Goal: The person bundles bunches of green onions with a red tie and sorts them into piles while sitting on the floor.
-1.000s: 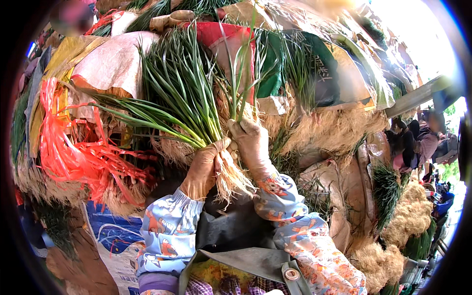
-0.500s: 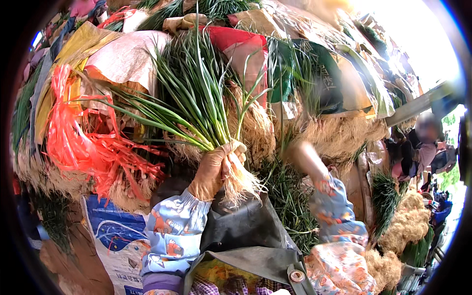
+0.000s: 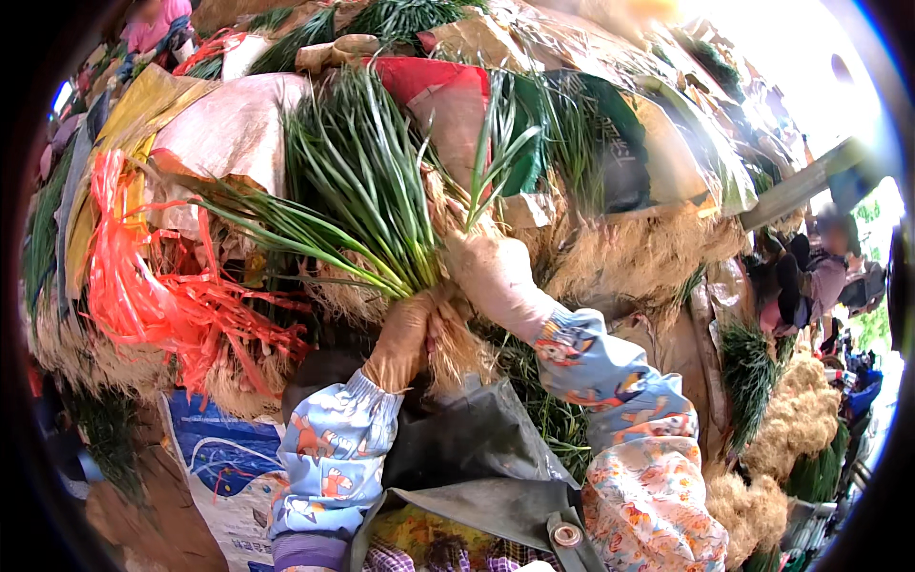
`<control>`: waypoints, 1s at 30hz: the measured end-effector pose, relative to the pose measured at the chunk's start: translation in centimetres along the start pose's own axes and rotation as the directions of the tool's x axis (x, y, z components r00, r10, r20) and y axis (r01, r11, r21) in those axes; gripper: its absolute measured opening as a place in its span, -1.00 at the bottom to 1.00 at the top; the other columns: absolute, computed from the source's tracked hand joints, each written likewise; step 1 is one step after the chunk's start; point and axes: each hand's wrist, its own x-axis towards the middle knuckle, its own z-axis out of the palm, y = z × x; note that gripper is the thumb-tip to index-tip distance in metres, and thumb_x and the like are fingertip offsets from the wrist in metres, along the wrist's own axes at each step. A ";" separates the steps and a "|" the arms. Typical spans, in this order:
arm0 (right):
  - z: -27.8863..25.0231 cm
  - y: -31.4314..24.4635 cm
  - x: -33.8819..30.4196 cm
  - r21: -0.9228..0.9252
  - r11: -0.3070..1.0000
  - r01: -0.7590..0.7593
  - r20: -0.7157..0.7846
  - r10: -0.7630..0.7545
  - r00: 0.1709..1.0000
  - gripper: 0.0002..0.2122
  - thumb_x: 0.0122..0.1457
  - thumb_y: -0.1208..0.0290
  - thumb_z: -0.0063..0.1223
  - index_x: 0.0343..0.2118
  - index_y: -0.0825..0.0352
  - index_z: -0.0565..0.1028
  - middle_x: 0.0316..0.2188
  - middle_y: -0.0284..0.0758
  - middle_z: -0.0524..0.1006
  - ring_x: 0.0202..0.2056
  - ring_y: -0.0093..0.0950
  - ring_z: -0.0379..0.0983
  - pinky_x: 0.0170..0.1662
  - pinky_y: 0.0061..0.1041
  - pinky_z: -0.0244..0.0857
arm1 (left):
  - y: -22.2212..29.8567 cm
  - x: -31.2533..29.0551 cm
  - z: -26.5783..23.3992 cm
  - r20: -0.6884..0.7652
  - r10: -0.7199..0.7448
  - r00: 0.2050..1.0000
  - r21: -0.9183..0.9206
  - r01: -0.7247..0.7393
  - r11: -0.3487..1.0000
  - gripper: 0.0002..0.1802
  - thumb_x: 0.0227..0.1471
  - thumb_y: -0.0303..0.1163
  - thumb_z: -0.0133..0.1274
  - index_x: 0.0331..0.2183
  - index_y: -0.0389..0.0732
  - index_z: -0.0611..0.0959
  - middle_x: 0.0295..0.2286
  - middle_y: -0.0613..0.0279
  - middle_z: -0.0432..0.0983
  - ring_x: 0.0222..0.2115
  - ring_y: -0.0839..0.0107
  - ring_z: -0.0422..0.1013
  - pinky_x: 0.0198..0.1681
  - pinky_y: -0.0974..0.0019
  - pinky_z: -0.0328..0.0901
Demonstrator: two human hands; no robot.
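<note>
My left hand [image 3: 405, 338] is closed around a bunch of green onion seedlings [image 3: 376, 200], leaves fanning up and to the left. Their pale stringy roots [image 3: 457, 357] hang below the fist. My right hand [image 3: 491, 272] is against the bunch's right side, its fingers curled and partly hidden. A few leafy stalks [image 3: 491, 172] rise just above it, and it seems to grip their lower ends.
Red plastic strips [image 3: 152, 296] hang at the left. Behind stand stacked bundles with tan roots [image 3: 629, 262], covered by sacks [image 3: 233, 119]. A dark apron [image 3: 467, 439] covers my lap; loose greens [image 3: 543, 410] lie beside it. People [image 3: 829, 276] are at the far right.
My right hand, blurred and apart on the right before, has come left and up to the bunch. My left hand still holds the seedlings in nearly the same place. The view has shifted slightly.
</note>
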 end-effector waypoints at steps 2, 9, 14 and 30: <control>0.2 0.8 1.2 -0.418 0.894 -0.163 -0.048 0.157 0.986 -0.90 -0.02 0.37 -0.05 -0.45 0.25 0.36 -0.59 -0.37 0.45 -0.60 -0.45 0.44 -0.60 -0.46 0.32 | 0.3 -0.2 0.3 0.104 0.116 0.988 -0.210 -0.092 0.973 -0.84 -0.05 -0.38 0.03 -0.45 -0.29 0.52 -0.64 0.28 0.42 -0.79 0.69 0.17 -0.76 0.65 0.10; -2.2 15.3 -5.8 -0.435 0.897 0.072 0.368 0.104 0.924 -0.89 0.03 0.43 -0.11 -0.40 0.18 0.47 -0.41 -0.31 0.49 -0.50 -0.51 0.44 -0.43 -0.62 0.36 | 3.2 -0.9 -0.1 0.296 0.497 0.816 -0.466 -0.330 0.821 -0.63 -0.07 -0.40 0.05 -0.17 -0.24 0.41 -0.20 0.08 0.36 -0.52 0.54 0.30 -0.43 0.50 0.27; -0.5 7.9 -5.5 -0.038 0.997 -0.065 0.277 0.073 0.958 -0.80 0.00 0.27 -0.03 -0.38 0.28 0.45 -0.49 -0.25 0.50 -0.46 -0.34 0.46 -0.37 -0.47 0.34 | 5.0 -3.1 1.3 0.147 0.598 0.788 -0.341 -0.528 0.778 -0.33 -0.09 -0.37 0.04 0.06 -0.19 0.17 -0.10 0.13 0.28 -0.49 0.52 0.26 -0.42 0.45 0.25; 1.1 7.2 -3.6 0.902 -0.168 -0.398 0.429 0.238 0.872 -0.85 0.06 0.40 0.02 -0.34 0.36 0.45 -0.72 -0.47 0.38 -0.77 -0.76 0.16 -0.80 -0.80 -0.01 | 0.2 -0.7 1.1 0.221 -0.053 0.974 -0.093 0.075 0.993 -0.77 -0.03 -0.36 -0.01 -0.33 -0.30 0.43 -0.73 0.32 0.36 -0.80 0.61 0.27 -0.80 0.59 0.16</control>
